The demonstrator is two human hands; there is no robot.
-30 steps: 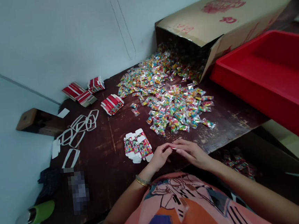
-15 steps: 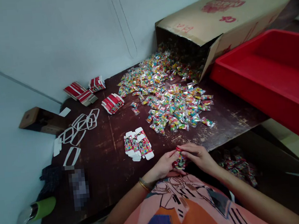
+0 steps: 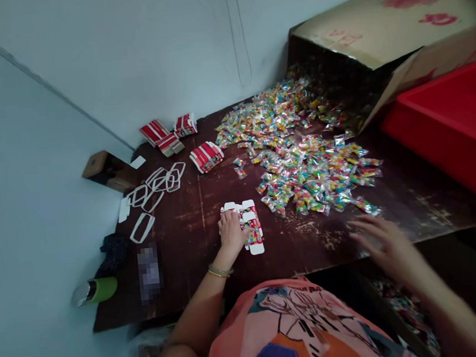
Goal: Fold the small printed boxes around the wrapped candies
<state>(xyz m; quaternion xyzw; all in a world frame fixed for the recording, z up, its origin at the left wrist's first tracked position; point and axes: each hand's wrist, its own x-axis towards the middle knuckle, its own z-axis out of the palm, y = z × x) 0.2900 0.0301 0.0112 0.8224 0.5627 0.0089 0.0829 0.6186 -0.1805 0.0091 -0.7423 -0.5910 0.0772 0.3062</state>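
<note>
My left hand [image 3: 231, 233] lies over a small stack of flat, unfolded candy cartons [image 3: 251, 230], printed red with white flaps, its fingers stretched out and thumb apart. Part of the stack is hidden beneath it. Over the table's front edge is my right hand [image 3: 388, 246], slightly blurred, with fingers spread and nothing visible in them. Just beyond it lies the near side of a loose heap of small clear candy packets [image 3: 313, 177], filled with colourful sweets.
A big cardboard box [image 3: 378, 27] on its side spills packets at the back right, beside a red plastic tray [image 3: 435, 105]. Carton bundles [image 3: 206, 157], white bands [image 3: 142, 227] and a green bottle [image 3: 101, 289] sit leftward. Below the edge, more filled cartons [image 3: 407, 308] show.
Both hands held a small red candy carton near my body; it no longer shows in them. My left hand has moved onto the flat cartons, my right hand away to the right. The view has shifted.
</note>
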